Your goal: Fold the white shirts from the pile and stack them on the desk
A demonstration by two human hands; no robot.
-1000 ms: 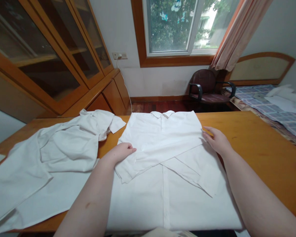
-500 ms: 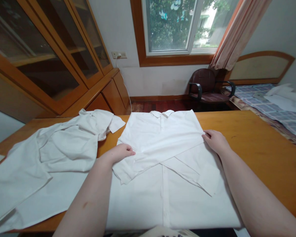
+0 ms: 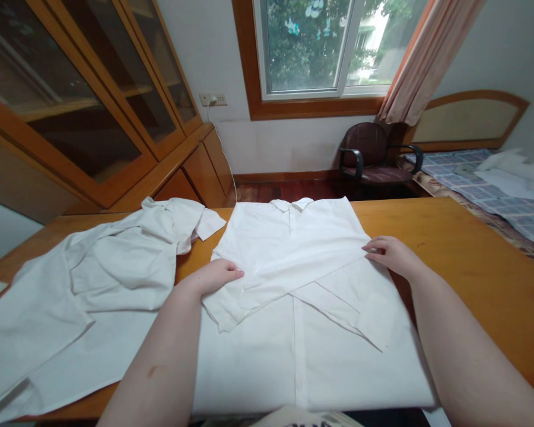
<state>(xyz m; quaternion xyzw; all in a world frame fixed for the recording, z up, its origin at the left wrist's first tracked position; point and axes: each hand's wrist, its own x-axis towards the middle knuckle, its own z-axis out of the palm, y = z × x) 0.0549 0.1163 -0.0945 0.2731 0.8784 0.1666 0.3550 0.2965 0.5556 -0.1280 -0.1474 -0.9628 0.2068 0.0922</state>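
A white button shirt (image 3: pixel 289 249) lies front up in front of me, collar at the far end and both sleeves crossed over its middle. My left hand (image 3: pixel 218 276) is closed on the cloth at the left side, by the folded sleeve, with its thumb pressed against the fabric. At the right edge of the shirt, my right hand (image 3: pixel 389 254) pinches the cloth near the sleeve fold; the fingertips partly hide what they grip. To the left, a second white shirt (image 3: pixel 120 267) is spread out loosely and wrinkled.
Both shirts rest on a wooden table (image 3: pixel 463 284). Glass-door cabinets (image 3: pixel 93 107) stand at the left. Beyond the table are a brown armchair (image 3: pixel 371 154), a window (image 3: pixel 311 53) with a pink curtain (image 3: pixel 431 59), and a bed (image 3: pixel 507 178) at the right.
My right hand has shifted slightly down along the shirt's right edge, its fingers a little more parted. My left hand and both shirts stay about as they were.
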